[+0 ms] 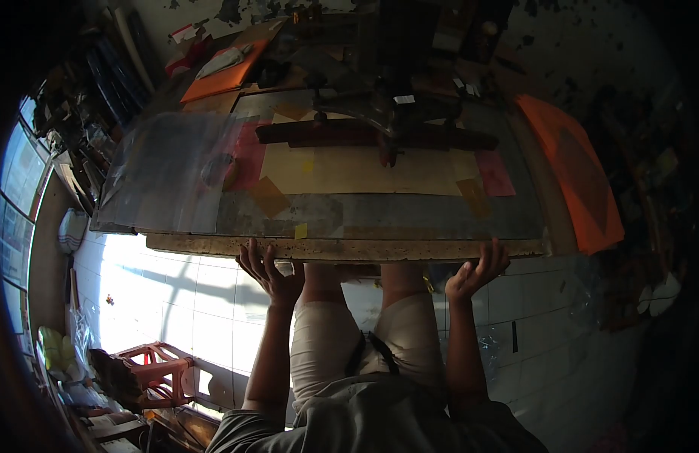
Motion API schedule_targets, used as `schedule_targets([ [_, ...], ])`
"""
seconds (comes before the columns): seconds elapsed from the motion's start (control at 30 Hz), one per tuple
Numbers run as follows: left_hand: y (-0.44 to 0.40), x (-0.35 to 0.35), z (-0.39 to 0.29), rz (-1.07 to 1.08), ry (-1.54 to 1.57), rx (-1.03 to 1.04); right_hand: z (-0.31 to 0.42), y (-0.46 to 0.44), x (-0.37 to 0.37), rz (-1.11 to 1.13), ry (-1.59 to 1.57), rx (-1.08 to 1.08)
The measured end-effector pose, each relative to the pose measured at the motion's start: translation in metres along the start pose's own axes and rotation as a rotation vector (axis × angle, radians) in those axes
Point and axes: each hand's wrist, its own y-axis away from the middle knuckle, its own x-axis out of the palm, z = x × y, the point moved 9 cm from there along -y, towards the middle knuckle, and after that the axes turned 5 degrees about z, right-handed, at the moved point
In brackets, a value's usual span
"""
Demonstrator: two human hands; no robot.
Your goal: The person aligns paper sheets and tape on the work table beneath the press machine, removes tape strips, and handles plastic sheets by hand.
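Note:
My left hand [270,273] rests against the wooden front edge [349,248] of a worktable, its fingers spread apart and their tips on the wood. Farther along the same edge, my right hand [479,270] touches the wood with its fingers stretched upward. I see nothing held in either hand. Behind the edge lies a grey board [364,211] with a long beige sheet [349,170] on it. Pink pieces [494,174] flank the sheet, and brown tape [474,198] crosses its corners. A dark metal bar [327,134] with a central bracket [387,147] spans above the sheet.
Clear plastic sheets [164,174] and a tape roll [230,174] lie at the left. Orange sheets [580,181] sit at the right edge, and an orange sheet [225,72] lies at the back left. A red plastic stool [160,370] stands on the tiled floor.

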Motion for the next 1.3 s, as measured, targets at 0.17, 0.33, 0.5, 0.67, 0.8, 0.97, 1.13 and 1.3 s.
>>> schedule_targets([
  [0.17,-0.003,-0.001,-0.002,-0.010,0.016,0.008,0.005,-0.005,-0.004,0.018,0.036,-0.002],
  [0.33,-0.002,-0.001,-0.001,0.028,0.005,-0.002,0.004,-0.005,-0.005,0.055,0.011,0.001],
  [0.5,-0.004,-0.010,-0.001,0.050,0.036,-0.012,0.007,-0.009,-0.014,0.194,0.019,0.063],
  [0.67,-0.038,-0.050,-0.012,0.084,0.059,-0.039,0.001,-0.031,-0.037,0.209,-0.039,0.052],
  [0.8,-0.096,-0.061,-0.008,0.173,0.126,-0.040,-0.005,-0.094,-0.035,0.349,-0.171,0.056],
  [0.97,-0.168,0.001,-0.029,0.611,0.352,-0.033,-0.006,-0.153,0.046,0.796,-0.295,0.069],
  [1.13,-0.176,0.091,-0.028,0.750,0.134,0.113,-0.026,-0.162,0.149,0.989,-0.091,0.046],
  [1.3,-0.161,0.165,0.005,0.797,0.006,0.204,-0.034,-0.155,0.182,0.924,-0.081,0.020],
])
